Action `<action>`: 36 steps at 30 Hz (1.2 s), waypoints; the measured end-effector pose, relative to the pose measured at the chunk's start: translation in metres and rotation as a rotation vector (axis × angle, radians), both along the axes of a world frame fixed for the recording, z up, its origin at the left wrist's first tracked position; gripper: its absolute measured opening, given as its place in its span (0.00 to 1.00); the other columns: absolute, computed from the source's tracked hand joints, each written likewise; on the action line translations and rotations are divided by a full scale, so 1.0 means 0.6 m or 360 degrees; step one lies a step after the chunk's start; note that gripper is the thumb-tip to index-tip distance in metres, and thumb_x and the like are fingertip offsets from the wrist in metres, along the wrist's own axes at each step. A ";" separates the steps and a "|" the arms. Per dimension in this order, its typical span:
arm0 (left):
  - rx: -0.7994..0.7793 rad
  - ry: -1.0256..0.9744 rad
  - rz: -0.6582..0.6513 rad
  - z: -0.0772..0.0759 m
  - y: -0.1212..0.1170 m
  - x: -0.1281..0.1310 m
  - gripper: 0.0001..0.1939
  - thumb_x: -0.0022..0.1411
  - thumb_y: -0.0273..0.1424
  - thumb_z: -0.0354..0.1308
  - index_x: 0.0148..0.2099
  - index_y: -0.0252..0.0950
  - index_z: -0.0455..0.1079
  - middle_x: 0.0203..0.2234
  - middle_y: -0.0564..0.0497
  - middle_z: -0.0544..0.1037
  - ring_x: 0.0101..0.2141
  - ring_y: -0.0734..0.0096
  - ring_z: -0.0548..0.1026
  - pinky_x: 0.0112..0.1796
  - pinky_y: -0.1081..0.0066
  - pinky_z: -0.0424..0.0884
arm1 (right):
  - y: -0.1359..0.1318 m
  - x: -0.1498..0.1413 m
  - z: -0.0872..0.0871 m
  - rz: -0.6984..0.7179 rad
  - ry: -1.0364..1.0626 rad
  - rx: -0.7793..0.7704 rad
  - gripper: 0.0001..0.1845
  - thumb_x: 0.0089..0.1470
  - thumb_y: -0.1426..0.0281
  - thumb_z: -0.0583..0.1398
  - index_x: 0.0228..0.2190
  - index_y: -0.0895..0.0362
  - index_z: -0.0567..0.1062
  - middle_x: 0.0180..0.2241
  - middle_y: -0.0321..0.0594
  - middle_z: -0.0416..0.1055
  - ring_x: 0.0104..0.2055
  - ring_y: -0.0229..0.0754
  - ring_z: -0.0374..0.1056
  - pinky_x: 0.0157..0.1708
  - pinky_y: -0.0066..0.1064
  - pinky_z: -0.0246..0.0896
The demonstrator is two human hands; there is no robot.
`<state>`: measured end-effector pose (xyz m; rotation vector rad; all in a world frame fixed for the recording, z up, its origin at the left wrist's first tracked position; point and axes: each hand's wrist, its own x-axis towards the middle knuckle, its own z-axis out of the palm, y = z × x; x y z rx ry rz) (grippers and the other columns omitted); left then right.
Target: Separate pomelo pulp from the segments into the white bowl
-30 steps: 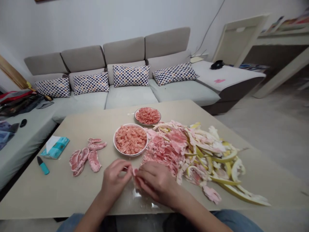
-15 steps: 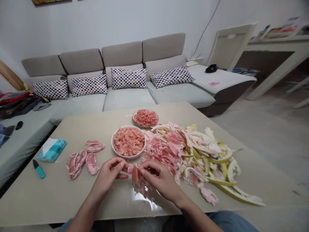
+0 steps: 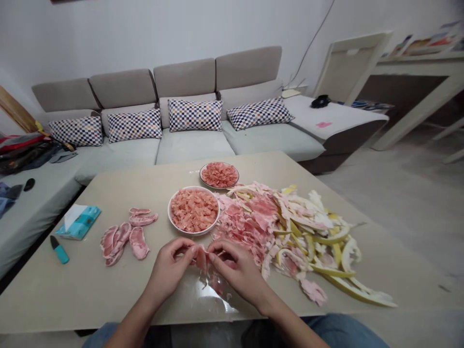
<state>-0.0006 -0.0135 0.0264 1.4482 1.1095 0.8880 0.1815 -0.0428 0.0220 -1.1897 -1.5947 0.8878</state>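
Both thumbs and fingertips meet at a pink pomelo segment (image 3: 201, 259) with thin skin hanging from it, just above the near side of the table. My left hand (image 3: 171, 267) pinches its left end, and my right hand (image 3: 237, 267) pinches the right end. The fingers partly cover the piece. Just beyond them stands a white bowl (image 3: 169, 218) heaped with peeled pomelo flesh (image 3: 194, 210). Farther back is a dark-rimmed plate (image 3: 200, 180) of more flesh (image 3: 219, 174). Several unpeeled pomelo segments (image 3: 138, 243) lie to the left.
A wide pile of pink pomelo skins (image 3: 250, 220) and yellow-green rind (image 3: 335, 273) spreads over the right side of the table (image 3: 119, 299). At the left are a tissue pack (image 3: 81, 223) and a teal-handled knife (image 3: 60, 251). Behind stands a sofa (image 3: 194, 145) with checkered cushions.
My left hand has moved slightly right, bringing the fingertips of both hands together on the segment. The camera view has shifted a little. Bowl, plate and pile stay put.
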 end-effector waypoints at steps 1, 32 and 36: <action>0.0032 0.0022 0.0013 -0.001 0.000 0.000 0.11 0.60 0.37 0.58 0.35 0.34 0.75 0.29 0.49 0.77 0.32 0.67 0.75 0.36 0.70 0.74 | 0.000 -0.001 -0.001 -0.0028 -0.0010 0.0046 0.05 0.55 0.71 0.60 0.32 0.56 0.78 0.31 0.39 0.76 0.31 0.39 0.72 0.31 0.27 0.66; 0.1340 0.0954 -0.0235 -0.018 -0.044 0.016 0.10 0.65 0.26 0.52 0.44 0.38 0.74 0.37 0.46 0.80 0.39 0.63 0.76 0.46 0.59 0.71 | -0.032 0.014 -0.045 -0.0180 -0.1101 0.1001 0.13 0.61 0.74 0.52 0.31 0.58 0.76 0.25 0.42 0.73 0.29 0.41 0.67 0.28 0.31 0.60; 0.1297 0.0960 -0.0256 -0.023 -0.043 0.022 0.09 0.64 0.26 0.53 0.42 0.37 0.74 0.36 0.46 0.80 0.39 0.62 0.76 0.43 0.62 0.72 | -0.025 0.017 -0.049 -0.0085 -0.1363 0.1191 0.14 0.61 0.76 0.52 0.28 0.58 0.75 0.23 0.41 0.71 0.26 0.43 0.65 0.24 0.34 0.53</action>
